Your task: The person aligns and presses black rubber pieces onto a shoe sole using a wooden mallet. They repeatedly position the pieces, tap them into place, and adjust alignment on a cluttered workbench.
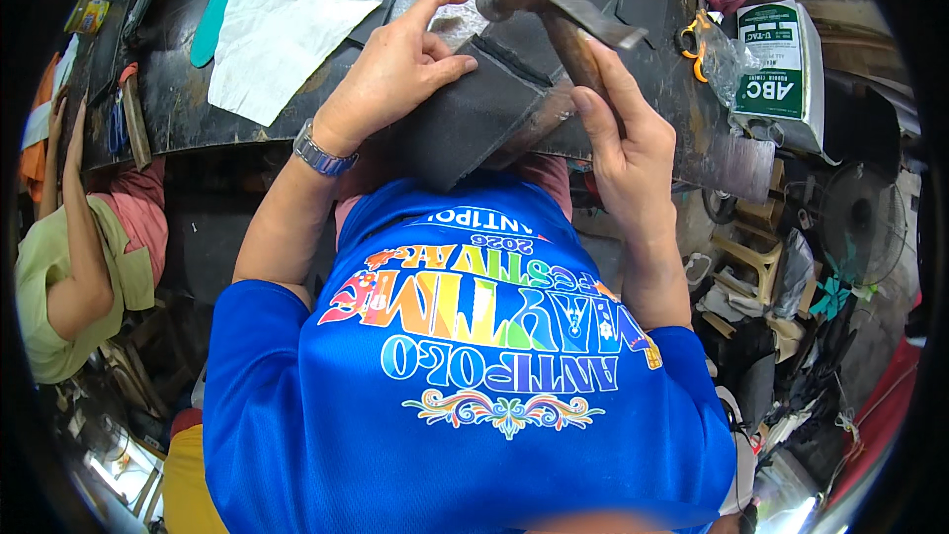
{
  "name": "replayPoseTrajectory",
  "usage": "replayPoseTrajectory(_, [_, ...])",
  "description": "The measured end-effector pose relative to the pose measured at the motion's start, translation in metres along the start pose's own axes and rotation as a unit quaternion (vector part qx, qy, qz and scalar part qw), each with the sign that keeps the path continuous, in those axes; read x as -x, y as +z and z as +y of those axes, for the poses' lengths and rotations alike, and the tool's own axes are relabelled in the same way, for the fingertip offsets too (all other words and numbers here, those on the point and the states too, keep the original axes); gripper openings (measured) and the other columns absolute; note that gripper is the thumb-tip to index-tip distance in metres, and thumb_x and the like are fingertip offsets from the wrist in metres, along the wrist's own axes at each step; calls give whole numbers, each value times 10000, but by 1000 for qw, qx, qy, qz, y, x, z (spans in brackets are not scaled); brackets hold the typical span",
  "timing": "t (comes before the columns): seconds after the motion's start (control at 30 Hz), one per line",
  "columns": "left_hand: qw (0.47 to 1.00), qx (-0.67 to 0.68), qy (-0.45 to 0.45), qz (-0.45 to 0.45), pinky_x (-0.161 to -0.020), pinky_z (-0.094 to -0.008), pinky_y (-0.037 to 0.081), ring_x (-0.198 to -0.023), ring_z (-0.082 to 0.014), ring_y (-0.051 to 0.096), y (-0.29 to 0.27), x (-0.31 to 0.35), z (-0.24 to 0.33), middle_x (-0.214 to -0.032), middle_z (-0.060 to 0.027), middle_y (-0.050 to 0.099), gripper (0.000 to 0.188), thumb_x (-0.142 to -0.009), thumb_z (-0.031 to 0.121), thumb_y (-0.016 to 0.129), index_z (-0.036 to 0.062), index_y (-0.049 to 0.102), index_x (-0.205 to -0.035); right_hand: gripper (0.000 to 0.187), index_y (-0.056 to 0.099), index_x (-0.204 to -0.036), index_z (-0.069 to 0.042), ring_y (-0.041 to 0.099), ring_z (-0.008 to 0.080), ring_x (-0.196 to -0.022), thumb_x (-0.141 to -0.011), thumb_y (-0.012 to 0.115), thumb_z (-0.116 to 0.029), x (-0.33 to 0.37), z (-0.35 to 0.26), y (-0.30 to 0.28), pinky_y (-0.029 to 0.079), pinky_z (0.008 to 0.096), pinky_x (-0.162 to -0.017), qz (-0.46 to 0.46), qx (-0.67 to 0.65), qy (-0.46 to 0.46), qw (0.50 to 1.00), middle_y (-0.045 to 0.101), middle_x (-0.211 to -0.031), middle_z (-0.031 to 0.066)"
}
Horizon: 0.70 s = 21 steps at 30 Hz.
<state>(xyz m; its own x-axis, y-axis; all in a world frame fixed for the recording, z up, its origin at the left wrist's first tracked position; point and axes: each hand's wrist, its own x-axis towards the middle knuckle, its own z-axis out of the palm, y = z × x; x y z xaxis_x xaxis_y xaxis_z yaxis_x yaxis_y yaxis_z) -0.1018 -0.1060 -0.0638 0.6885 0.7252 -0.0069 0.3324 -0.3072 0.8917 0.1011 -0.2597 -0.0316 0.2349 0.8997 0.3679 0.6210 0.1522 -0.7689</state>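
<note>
My right hand [633, 143] is wrapped round the wooden handle of a hammer [561, 2], its metal head raised above the work. Across from it, my left hand [390, 69] has thumb and index finger spread, with nothing visible between them; the other fingers are curled. Beneath both hands a black sheet piece [460, 124], leather or rubber, slopes over the table's front edge toward my lap. A grey, shiny slab [457, 22] lies just beyond my left fingertips. Whether my left hand touches the black piece I cannot tell.
White sheet pieces [287, 35] and a teal piece [229, 5] lie on the dark table [183, 119]. Orange-handled scissors [698, 47] and a green-and-white can [776, 69] are at right. Another person [84, 267] works at far left. A fan [860, 222] stands at right.
</note>
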Motion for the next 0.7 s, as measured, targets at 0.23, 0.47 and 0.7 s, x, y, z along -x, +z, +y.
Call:
replayPoseTrajectory(0.23, [1000, 6, 5, -17, -724, -274, 540, -745, -134, 689, 0, -1, -1, -797, -72, 730, 667, -906, 156, 750, 144, 444, -1499, 441, 610, -1381, -168, 708, 371, -994, -949, 690, -209, 8, 7, 0, 563, 402, -832, -88, 89, 48, 991, 708, -1127, 207])
replayPoseTrajectory(0.47, [1000, -14, 17, -3, -692, -252, 529, -716, -103, 660, 1, 4, 2, -797, -53, 711, 623, -914, 122, 736, 141, 476, -1480, 405, 624, -1363, -122, 713, 334, -1044, -966, 673, -182, 22, 5, -3, 556, 372, -855, -45, 79, 73, 993, 716, -1122, 201])
replayPoseTrajectory(0.7, [1000, 0, 19, 0, -660, -208, 506, -706, -51, 618, 1, 6, 4, -809, -16, 661, 542, -923, 96, 722, 124, 537, -1432, 429, 605, -1357, -16, 688, 300, -1149, -962, 692, -160, 46, 3, -25, 527, 341, -953, -50, 32, 135, 989, 675, -1268, 221])
